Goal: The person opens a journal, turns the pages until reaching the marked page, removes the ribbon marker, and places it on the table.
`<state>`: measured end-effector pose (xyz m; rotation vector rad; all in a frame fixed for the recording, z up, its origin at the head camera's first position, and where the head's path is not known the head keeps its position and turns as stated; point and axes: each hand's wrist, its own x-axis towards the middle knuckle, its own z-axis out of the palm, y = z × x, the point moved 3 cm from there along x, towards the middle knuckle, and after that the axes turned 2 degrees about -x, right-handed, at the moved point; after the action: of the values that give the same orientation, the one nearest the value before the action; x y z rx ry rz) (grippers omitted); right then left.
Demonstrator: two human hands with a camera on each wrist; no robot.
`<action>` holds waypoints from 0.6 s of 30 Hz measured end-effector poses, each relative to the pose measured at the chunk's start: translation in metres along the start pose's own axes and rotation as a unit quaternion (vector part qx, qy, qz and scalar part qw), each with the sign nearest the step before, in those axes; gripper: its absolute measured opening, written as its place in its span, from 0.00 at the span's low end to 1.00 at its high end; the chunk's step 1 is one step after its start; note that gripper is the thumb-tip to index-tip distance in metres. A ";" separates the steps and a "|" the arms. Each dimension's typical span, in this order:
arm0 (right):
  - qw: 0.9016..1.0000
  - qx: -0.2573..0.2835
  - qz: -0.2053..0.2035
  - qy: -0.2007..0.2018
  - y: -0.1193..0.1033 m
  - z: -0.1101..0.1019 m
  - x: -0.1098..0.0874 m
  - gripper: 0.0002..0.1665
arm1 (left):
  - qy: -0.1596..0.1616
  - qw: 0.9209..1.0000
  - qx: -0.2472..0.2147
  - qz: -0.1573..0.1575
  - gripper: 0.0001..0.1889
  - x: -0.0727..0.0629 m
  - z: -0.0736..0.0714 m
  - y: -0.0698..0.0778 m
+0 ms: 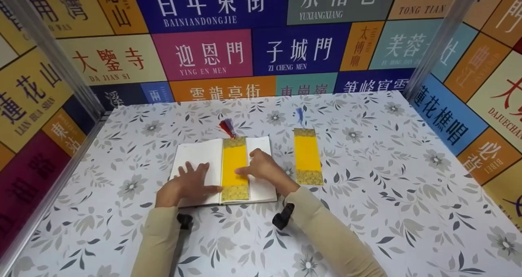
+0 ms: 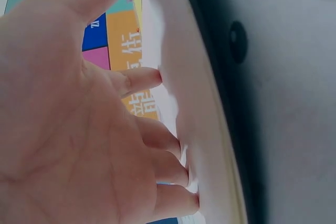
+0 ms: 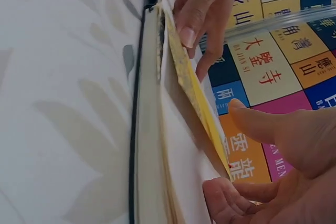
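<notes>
An open notebook [image 1: 200,152] with blank white pages lies on the table. A yellow bookmark [image 1: 234,158] with gold patterned ends and a red and purple tassel [image 1: 228,128] lies along its middle fold. My left hand [image 1: 187,187] rests on the left page with fingers spread, its thumb at the bookmark's lower left edge. Over the right page, my right hand [image 1: 265,169] has its thumb extended above the bookmark. In the right wrist view its fingers [image 3: 223,200] touch the page beside the bookmark [image 3: 191,90], which stands slightly raised from the paper.
To the right of the notebook lies a second yellow bookmark [image 1: 308,152] with a blue tassel [image 1: 299,116]. A floral-patterned cloth [image 1: 228,244] covers the table. Colourful panels with Chinese lettering [image 1: 204,52] line the back and both sides.
</notes>
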<state>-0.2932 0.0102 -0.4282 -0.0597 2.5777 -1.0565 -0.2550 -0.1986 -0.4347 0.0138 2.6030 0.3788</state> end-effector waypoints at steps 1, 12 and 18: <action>1.000 -0.002 0.004 -0.006 -0.001 0.001 -0.001 0.48 | 0.000 1.000 0.001 0.000 0.53 0.000 0.000 0.000; 0.997 -0.071 -0.004 0.017 -0.010 0.014 -0.004 0.48 | -0.002 1.000 -0.008 0.001 0.53 -0.001 0.000 -0.003; 0.997 -0.073 -0.014 0.020 -0.010 0.012 -0.005 0.44 | -0.002 1.000 -0.009 0.014 0.51 -0.004 0.002 -0.002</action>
<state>-0.2853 -0.0036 -0.4277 -0.1140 2.6939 -0.8852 -0.2506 -0.2005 -0.4350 0.0460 2.5989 0.4112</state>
